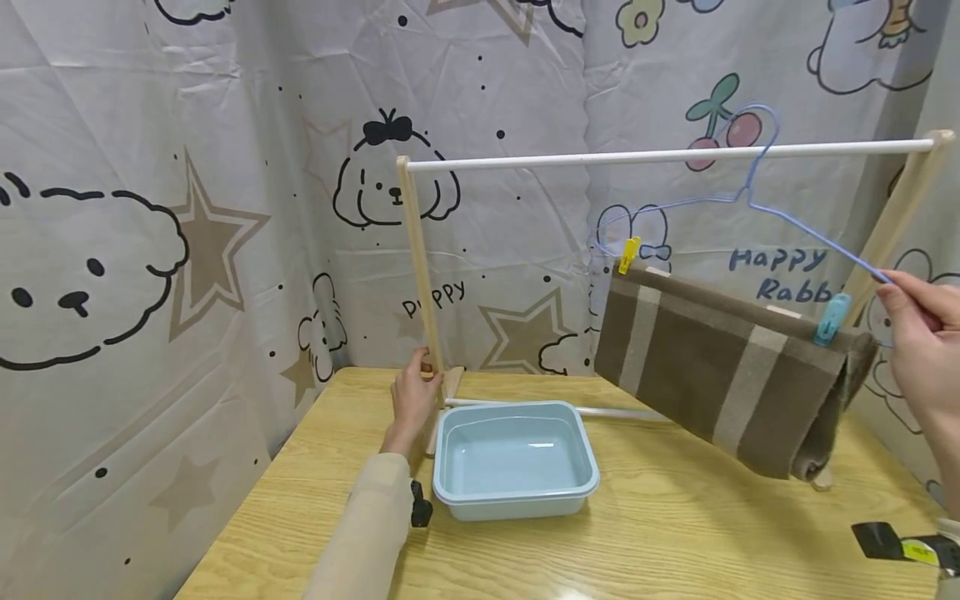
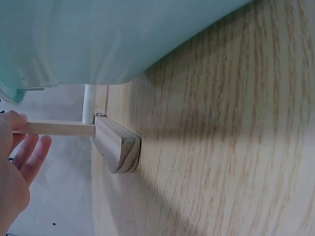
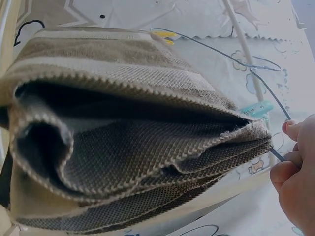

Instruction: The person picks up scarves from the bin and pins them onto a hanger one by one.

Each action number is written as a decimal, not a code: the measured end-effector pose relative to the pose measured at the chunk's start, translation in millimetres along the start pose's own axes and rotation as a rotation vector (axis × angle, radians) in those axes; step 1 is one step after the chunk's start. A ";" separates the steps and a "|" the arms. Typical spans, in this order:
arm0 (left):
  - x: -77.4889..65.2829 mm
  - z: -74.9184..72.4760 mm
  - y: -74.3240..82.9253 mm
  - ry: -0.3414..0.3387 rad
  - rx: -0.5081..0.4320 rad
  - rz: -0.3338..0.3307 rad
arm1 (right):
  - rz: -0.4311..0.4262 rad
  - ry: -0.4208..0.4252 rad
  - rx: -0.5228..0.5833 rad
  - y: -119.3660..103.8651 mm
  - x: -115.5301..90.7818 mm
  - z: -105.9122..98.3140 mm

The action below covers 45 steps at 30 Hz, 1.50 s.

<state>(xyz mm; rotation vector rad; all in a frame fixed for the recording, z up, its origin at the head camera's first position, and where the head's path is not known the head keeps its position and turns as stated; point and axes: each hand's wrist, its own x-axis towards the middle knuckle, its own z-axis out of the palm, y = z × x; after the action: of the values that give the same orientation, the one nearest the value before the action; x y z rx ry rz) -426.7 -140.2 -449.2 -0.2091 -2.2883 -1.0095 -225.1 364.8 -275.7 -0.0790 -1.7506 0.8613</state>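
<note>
A brown towel with pale stripes hangs folded over a blue wire hanger, its right end drooping lower. A yellow clothespin and a blue clothespin clip its top edge. The hanger's hook crosses the rack's white top bar. At the hanger's right corner, my right hand grips the wire, also seen in the right wrist view beside the towel's open folds. My left hand holds the rack's left wooden post low down, thumb and fingers on opposite sides.
A light blue plastic basin stands on the wood-grain table, just right of my left forearm. The rack's wooden foot rests on the table, and a lower white bar runs behind the basin. Printed curtains surround the table.
</note>
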 end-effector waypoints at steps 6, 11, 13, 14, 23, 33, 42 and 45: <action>-0.4 0.0 0.6 0.002 0.002 0.000 | -0.020 -0.018 0.024 13.2 -3.1 1.0; -0.4 -0.2 1.0 -0.009 -0.004 -0.013 | -0.027 -0.034 0.007 19.9 -10.0 -1.1; 0.0 0.1 0.5 -0.011 -0.003 -0.014 | -0.010 -0.041 0.015 22.0 -12.1 -1.7; 0.0 0.1 0.2 -0.011 0.000 -0.013 | -0.002 -0.045 0.015 23.1 -12.9 -2.0; 1.0 -3.2 -0.3 -0.077 0.044 -0.036 | 0.013 -0.076 -0.039 33.7 -15.0 -4.2; 1.8 -14.6 -1.8 -0.181 0.003 -0.139 | 0.033 -0.080 -0.103 38.4 -16.9 -10.8; -3.7 -27.9 7.3 -0.187 -0.025 -0.117 | 0.014 -0.118 -0.098 44.5 -18.5 -13.7; -5.6 -32.5 10.8 -0.199 -0.005 -0.098 | -0.011 -0.141 -0.115 40.8 -20.7 -14.4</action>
<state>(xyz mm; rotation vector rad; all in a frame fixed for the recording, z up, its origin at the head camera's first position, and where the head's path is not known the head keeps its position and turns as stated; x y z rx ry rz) -402.7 -155.2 -429.2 -0.2091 -2.4966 -1.0872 -219.8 392.3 -314.6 -0.0861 -1.9307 0.7741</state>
